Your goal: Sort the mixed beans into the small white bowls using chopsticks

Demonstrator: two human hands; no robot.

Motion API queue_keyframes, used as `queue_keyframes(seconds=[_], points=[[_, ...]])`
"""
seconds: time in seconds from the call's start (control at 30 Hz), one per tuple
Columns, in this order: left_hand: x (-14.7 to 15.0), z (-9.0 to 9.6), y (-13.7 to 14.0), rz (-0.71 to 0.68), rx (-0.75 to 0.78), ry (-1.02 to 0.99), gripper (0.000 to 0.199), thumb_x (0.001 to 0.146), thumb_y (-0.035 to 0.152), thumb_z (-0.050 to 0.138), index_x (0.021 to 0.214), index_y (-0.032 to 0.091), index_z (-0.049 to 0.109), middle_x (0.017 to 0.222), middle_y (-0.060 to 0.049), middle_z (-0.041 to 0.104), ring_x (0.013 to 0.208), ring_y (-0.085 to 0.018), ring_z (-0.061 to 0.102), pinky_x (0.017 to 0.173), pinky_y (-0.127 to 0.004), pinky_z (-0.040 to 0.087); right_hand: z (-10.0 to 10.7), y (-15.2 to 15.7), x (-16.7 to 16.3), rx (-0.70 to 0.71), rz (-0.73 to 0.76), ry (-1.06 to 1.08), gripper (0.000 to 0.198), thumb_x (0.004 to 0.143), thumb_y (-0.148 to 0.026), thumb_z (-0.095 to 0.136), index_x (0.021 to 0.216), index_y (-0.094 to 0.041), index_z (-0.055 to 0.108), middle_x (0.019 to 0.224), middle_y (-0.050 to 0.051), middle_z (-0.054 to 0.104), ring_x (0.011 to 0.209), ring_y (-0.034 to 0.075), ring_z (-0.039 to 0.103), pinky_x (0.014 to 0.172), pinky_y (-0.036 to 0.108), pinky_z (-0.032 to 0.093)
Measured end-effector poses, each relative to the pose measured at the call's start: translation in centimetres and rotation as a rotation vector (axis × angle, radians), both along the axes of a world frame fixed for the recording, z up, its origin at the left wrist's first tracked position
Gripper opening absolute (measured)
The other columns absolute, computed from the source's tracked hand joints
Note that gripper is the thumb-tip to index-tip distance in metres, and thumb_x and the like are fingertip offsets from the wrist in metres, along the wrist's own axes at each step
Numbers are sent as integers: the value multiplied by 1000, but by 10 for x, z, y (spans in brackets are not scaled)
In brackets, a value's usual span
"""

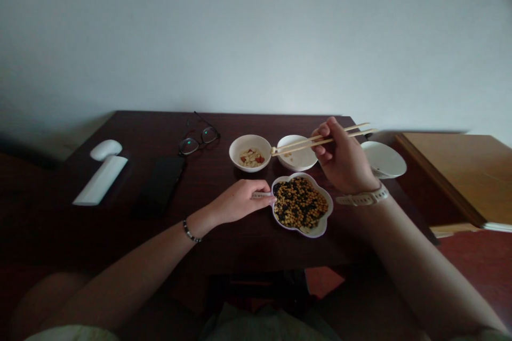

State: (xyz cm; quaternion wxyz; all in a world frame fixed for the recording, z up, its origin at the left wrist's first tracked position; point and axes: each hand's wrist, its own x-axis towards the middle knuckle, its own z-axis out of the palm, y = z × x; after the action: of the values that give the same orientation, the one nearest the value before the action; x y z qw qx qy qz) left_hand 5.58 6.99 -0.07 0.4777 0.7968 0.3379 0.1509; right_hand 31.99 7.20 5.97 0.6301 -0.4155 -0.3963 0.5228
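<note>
My left hand (240, 200) pinches the short handle of a flower-shaped dish (328, 218) full of mixed yellow and black beans. My right hand (346, 162) is closed around a pair of wooden chopsticks (298, 145), held nearly level. At their tips is a small pale piece (274, 151), too small to name, beside the right rim of a white bowl (236, 159). That bowl contains several pale pieces and a few reddish ones. Under the chopsticks stands a second white bowl (304, 162) with a few pale bits. A third white bowl (384, 160) is partly behind my right hand.
Eyeglasses (192, 145) lie left of the bowls on the dark table (224, 250). A dark flat object (160, 184), perhaps a tablet or phone, and a white device with a rounded head (102, 181) are further left. A wooden surface (460, 170) stands at the right.
</note>
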Motion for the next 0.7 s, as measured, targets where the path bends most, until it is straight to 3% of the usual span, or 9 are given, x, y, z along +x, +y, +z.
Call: queue_keyframes(seconds=[0.17,0.37,0.53,0.7], points=[[-1,1,0,-2,-11,-1,33,103,49,69,94,18,73,81,1,68,72,-14,56,68,-25,39,-2,-2,-21,52,5,-11,37,101,-55,72,86,-24,59,84,1,56,62,10,50,48,27,36],[-1,1,1,-6,-5,-3,33,104,49,68,93,18,71,81,2,67,71,-13,54,67,-25,38,-6,-26,10,46,-24,-45,40,104,-52,72,82,-22,59,78,0,54,55,8,47,42,25,29],[2,4,1,1,-11,21,33,104,49,68,93,18,72,79,2,65,70,-13,53,67,-26,38,-15,-52,38,-140,137,-252,46,107,-56,64,78,-21,58,63,-2,53,46,9,42,40,24,26],[5,4,1,11,-29,25,34,104,50,67,94,18,72,80,2,66,73,-14,56,67,-26,39,-17,-70,45,-199,328,-400,50,110,-61,56,81,-21,60,53,-2,52,43,10,40,40,23,24]])
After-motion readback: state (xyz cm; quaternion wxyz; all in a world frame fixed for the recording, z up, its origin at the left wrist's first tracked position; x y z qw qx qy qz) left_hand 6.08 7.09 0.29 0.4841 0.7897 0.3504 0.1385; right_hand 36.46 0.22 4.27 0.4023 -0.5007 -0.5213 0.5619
